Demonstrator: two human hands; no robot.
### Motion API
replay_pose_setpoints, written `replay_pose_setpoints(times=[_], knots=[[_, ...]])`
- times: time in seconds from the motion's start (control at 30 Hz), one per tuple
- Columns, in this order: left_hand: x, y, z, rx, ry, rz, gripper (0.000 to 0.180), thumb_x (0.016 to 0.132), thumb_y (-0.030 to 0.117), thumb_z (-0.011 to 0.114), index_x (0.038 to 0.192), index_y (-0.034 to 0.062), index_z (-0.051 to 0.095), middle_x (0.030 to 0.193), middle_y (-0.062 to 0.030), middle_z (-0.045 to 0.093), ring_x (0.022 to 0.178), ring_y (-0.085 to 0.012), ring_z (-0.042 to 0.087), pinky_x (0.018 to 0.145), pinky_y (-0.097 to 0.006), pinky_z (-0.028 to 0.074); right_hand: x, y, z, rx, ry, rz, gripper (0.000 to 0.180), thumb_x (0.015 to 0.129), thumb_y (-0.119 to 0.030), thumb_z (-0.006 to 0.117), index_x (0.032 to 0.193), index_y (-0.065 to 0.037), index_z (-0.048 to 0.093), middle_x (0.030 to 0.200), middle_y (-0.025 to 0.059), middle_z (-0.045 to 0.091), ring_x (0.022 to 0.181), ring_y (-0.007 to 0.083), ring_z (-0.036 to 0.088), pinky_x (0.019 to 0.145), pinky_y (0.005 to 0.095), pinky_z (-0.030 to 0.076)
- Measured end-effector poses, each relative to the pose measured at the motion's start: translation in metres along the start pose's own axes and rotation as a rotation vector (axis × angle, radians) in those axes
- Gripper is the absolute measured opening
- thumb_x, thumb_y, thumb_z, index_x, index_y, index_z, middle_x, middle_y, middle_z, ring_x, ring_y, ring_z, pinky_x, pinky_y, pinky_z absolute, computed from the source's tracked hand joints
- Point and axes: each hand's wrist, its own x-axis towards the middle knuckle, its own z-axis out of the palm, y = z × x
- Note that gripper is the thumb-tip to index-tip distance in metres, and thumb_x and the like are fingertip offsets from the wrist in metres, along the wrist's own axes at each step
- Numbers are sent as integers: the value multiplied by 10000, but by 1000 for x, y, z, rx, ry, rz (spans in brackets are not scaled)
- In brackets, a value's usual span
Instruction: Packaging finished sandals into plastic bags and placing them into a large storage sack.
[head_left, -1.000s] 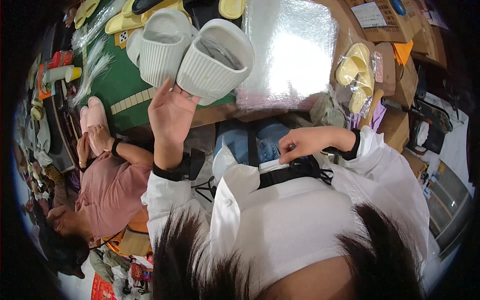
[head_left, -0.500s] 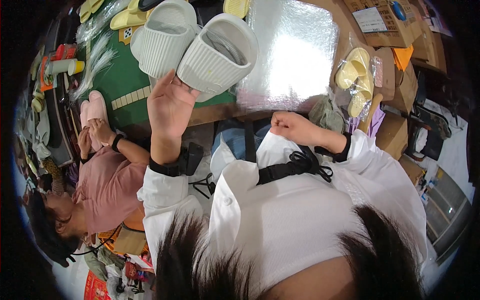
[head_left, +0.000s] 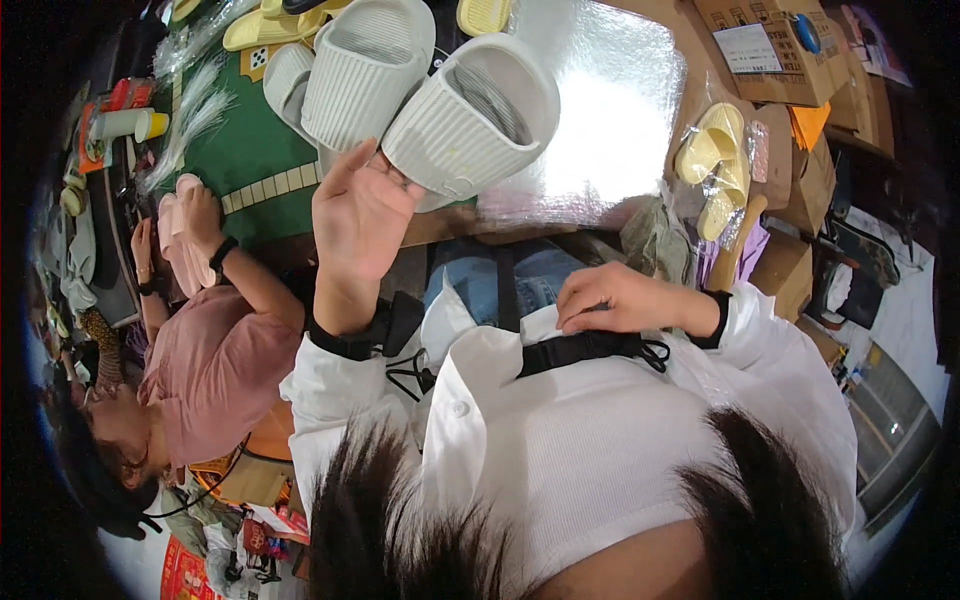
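Note:
A pair of pale grey ribbed slide slippers (head_left: pixel 465 115) is held up over the table, soles tilted away. My left hand (head_left: pixel 365 225) is shut on them from below, palm facing up and fingertips tucked under the ribbed straps. Behind the pair, another pale slipper (head_left: pixel 288 85) shows in part. My right hand (head_left: pixel 620 300) hovers in front of my waist, its fingers curled in by the white shirt and black strap (head_left: pixel 575 352). Whatever those fingers may pinch is hidden. To its far side, a stack of clear plastic bags (head_left: pixel 600 110) lies shiny on the table.
Yellow slippers in clear wrap (head_left: pixel 718 165) lie at the right, near cardboard boxes (head_left: pixel 770 55). On the green tabletop (head_left: pixel 235 155) runs a row of pale tiles (head_left: pixel 270 188). At the left, a co-worker in a pink shirt (head_left: pixel 225 350) handles pink slippers (head_left: pixel 185 245).
My left hand has moved slightly right with the grey slippers. My right hand has dropped toward my waist and turned, back upward. The co-worker's hands have moved apart on the pink slippers.

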Motion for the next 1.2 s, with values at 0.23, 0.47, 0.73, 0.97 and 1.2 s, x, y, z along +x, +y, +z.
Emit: replay_pose_setpoints(times=[0.23,0.47,0.73,0.97,1.2], knots=[[-2,-4,-2,-8,-7,-23,381,828,143,453,1161,-42,435,1186,-146,512,1143,-256,442,992,-416,288,-7,-10,-6,26,-118,12,163,807,-132,600,893,0,639,908,122,587,822,225,567,716,302,451],[0,-13,5,-2,-1,-69,373,826,152,448,1146,-40,446,1173,-147,518,1113,-239,466,966,-395,321,-1,-19,-3,-124,-249,40,173,794,-117,611,925,-10,641,949,116,536,894,244,527,772,329,424],[1,-18,10,12,-13,-69,370,834,160,444,1146,-41,444,1168,-153,515,1113,-243,465,953,-395,339,0,-13,-4,-103,-276,54,167,782,-120,614,914,-23,647,945,103,537,888,232,515,753,333,420],[-3,-15,10,39,-34,-72,395,824,172,463,1144,-57,431,1171,-165,506,1117,-256,460,961,-409,332,0,-8,-11,-107,-249,39,168,779,-172,621,898,-56,644,874,87,537,863,226,517,735,314,407],[-9,-14,9,82,-70,-29,459,823,152,434,1224,-55,349,1235,-188,460,1170,-289,415,989,-449,291,3,-20,7,-256,-197,-16,193,744,-182,674,861,-34,633,825,81,501,790,214,509,680,309,397]])
